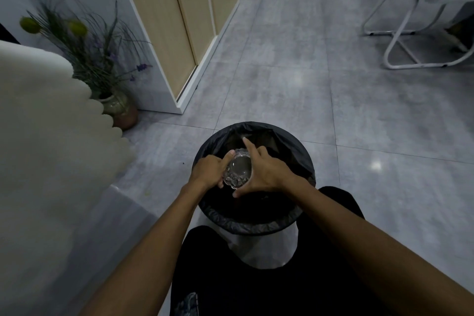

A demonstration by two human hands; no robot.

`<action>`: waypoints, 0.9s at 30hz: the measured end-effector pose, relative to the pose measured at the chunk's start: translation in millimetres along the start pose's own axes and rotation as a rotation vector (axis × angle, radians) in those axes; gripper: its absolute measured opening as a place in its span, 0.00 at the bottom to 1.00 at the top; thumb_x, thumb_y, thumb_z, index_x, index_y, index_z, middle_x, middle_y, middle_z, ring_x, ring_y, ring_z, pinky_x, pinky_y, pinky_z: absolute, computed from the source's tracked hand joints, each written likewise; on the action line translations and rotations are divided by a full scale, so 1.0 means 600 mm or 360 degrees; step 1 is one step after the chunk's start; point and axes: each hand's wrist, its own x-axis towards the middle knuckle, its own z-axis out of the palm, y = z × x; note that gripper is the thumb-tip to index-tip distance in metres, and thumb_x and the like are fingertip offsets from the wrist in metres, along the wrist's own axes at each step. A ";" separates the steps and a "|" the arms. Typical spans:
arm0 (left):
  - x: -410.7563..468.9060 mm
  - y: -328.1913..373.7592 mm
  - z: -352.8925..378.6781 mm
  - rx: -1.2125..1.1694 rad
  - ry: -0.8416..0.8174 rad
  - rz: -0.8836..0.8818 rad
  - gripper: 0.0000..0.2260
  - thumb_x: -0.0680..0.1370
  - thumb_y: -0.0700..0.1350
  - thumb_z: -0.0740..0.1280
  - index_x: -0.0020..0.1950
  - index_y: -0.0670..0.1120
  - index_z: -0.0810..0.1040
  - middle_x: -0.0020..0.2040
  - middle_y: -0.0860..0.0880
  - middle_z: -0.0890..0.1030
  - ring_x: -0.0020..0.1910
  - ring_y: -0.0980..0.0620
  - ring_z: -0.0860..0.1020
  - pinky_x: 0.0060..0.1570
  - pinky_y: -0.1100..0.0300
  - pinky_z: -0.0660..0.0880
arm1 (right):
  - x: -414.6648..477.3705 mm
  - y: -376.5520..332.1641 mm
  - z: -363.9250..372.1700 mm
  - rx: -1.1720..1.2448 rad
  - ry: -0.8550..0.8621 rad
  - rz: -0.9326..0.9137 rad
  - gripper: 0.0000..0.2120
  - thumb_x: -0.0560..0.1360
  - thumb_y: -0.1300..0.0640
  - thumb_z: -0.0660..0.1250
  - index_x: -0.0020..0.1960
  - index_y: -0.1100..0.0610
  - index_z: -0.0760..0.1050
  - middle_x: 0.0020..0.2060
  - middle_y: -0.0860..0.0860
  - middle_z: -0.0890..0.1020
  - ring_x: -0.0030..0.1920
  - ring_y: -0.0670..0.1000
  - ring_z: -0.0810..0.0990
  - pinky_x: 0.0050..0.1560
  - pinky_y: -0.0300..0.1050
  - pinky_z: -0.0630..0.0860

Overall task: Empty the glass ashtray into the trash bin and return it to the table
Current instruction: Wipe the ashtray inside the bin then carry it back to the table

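Potted plant [102, 59] far left by cabinet [164, 28]. Left hand [209, 170] grips glass ashtray [237, 170] left edge; ashtray tilted over trash bin [256, 223] opening. Right hand [266, 170] clasps right side, index finger extended. Chair [423, 20] far right.

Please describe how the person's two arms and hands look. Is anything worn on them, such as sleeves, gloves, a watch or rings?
Both forearms are bare up to the lower edge of the picture; no sleeve shows. The left hand and the right hand are bare too, without gloves. No watch or bracelet shows on either wrist, and I see no ring on the fingers, though the picture is dim.
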 end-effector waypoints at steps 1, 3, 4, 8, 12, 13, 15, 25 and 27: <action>-0.001 0.000 0.000 0.0006 0.0022 0.0018 0.40 0.84 0.70 0.53 0.39 0.38 0.85 0.23 0.47 0.81 0.28 0.51 0.82 0.50 0.51 0.81 | 0.002 -0.001 0.004 -0.0085 0.0007 0.0013 0.74 0.57 0.28 0.82 0.85 0.48 0.38 0.75 0.59 0.66 0.66 0.64 0.78 0.63 0.58 0.78; -0.003 0.001 0.003 0.0028 0.0084 0.0067 0.38 0.85 0.69 0.55 0.40 0.37 0.83 0.26 0.47 0.81 0.31 0.48 0.83 0.50 0.48 0.82 | 0.006 0.000 0.012 -0.0218 0.0052 0.0029 0.71 0.58 0.27 0.80 0.85 0.53 0.43 0.72 0.59 0.67 0.64 0.65 0.80 0.61 0.59 0.78; -0.006 0.003 0.006 0.0045 0.0141 0.0091 0.37 0.85 0.69 0.56 0.40 0.38 0.82 0.29 0.47 0.82 0.33 0.46 0.83 0.49 0.45 0.83 | 0.007 0.000 0.015 -0.0255 0.0074 0.0031 0.69 0.59 0.27 0.80 0.84 0.54 0.47 0.71 0.59 0.68 0.62 0.64 0.80 0.60 0.58 0.78; -0.012 -0.009 0.015 0.0212 0.0603 0.0256 0.28 0.86 0.63 0.58 0.44 0.41 0.81 0.42 0.44 0.83 0.42 0.43 0.82 0.51 0.42 0.81 | 0.004 -0.005 0.013 -0.0306 0.0108 -0.0038 0.63 0.58 0.28 0.80 0.80 0.54 0.54 0.68 0.57 0.70 0.59 0.62 0.81 0.58 0.58 0.77; 0.021 -0.044 0.001 0.0461 0.0798 0.0144 0.20 0.85 0.59 0.65 0.63 0.43 0.78 0.59 0.39 0.77 0.58 0.39 0.77 0.58 0.42 0.77 | 0.000 -0.023 0.014 -0.0581 0.0043 -0.0209 0.63 0.58 0.30 0.80 0.80 0.55 0.53 0.70 0.58 0.69 0.61 0.63 0.80 0.64 0.63 0.73; 0.030 -0.051 -0.002 0.0476 0.0723 0.0074 0.21 0.85 0.58 0.66 0.67 0.42 0.76 0.62 0.38 0.75 0.60 0.38 0.76 0.59 0.42 0.77 | -0.001 -0.030 0.016 -0.0656 0.0014 -0.0232 0.64 0.59 0.30 0.80 0.81 0.56 0.52 0.71 0.59 0.68 0.61 0.63 0.80 0.65 0.63 0.72; 0.046 -0.061 -0.003 0.0420 0.0536 -0.0049 0.25 0.85 0.57 0.67 0.75 0.43 0.70 0.67 0.36 0.72 0.64 0.36 0.75 0.58 0.41 0.79 | -0.004 -0.044 0.023 -0.0780 -0.0048 -0.0279 0.64 0.60 0.31 0.80 0.83 0.57 0.51 0.72 0.60 0.67 0.63 0.64 0.79 0.66 0.64 0.70; 0.061 -0.058 0.005 0.0091 0.0385 -0.0027 0.11 0.88 0.45 0.64 0.65 0.40 0.71 0.56 0.34 0.82 0.53 0.34 0.82 0.54 0.37 0.82 | 0.010 -0.016 -0.015 -0.0748 0.0140 -0.0053 0.62 0.60 0.31 0.80 0.81 0.57 0.56 0.70 0.61 0.70 0.68 0.64 0.73 0.68 0.63 0.68; 0.058 -0.054 0.007 0.0085 0.0378 -0.0019 0.11 0.88 0.45 0.64 0.66 0.39 0.71 0.56 0.34 0.82 0.52 0.34 0.83 0.54 0.37 0.82 | 0.009 -0.011 -0.023 -0.0702 0.0107 -0.0007 0.61 0.60 0.31 0.81 0.81 0.57 0.56 0.69 0.60 0.70 0.67 0.64 0.74 0.66 0.61 0.70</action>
